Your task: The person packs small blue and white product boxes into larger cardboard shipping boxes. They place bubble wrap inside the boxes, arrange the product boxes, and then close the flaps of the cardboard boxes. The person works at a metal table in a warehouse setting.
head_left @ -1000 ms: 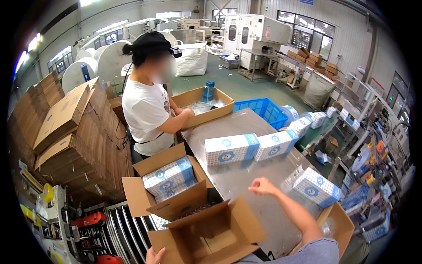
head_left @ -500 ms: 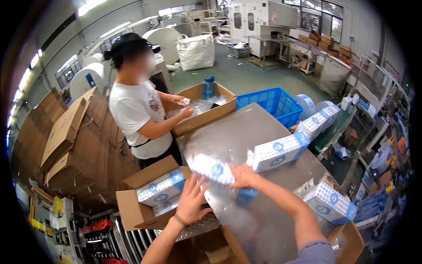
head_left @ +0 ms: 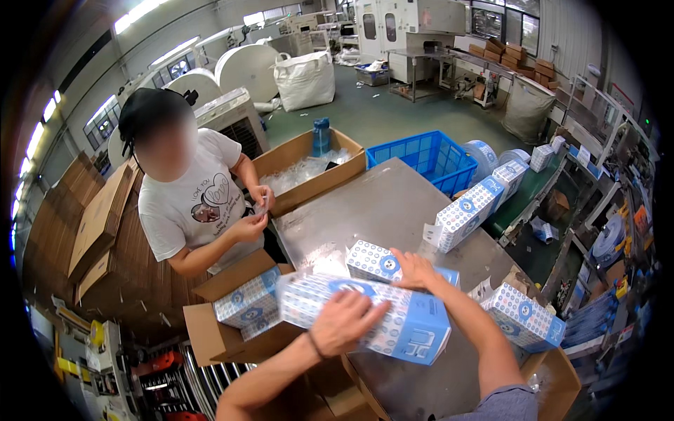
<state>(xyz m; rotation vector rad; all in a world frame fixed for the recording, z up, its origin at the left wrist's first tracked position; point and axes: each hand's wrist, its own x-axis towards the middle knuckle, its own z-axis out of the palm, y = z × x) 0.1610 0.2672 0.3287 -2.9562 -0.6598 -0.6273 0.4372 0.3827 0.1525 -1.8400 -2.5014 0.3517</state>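
A long white-and-blue patterned pack (head_left: 411,326) lies tilted across the near left edge of the metal table (head_left: 372,200). My left hand (head_left: 349,323) grips it from above, fingers over its patterned side. A second such pack (head_left: 368,261) sits just behind it, partly hidden. My right hand (head_left: 418,271) is closed on this farther pack, between the two; its thumb is hidden. To the left, an open cardboard box (head_left: 199,330) holds patterned packs (head_left: 247,303). Another open cardboard box (head_left: 330,393) stands below my left forearm.
Across the table, a co-worker (head_left: 193,189) handles something small and clear beside a cardboard box (head_left: 319,184) of clear film. A blue crate (head_left: 421,165) stands behind the table. More packs (head_left: 469,214) line up toward the conveyor (head_left: 516,210); another pack (head_left: 523,319) lies at right.
My left hand has moved from open in the air onto the near pack. Two packs now lie side by side at my hands. The co-worker has turned and leaned toward the table.
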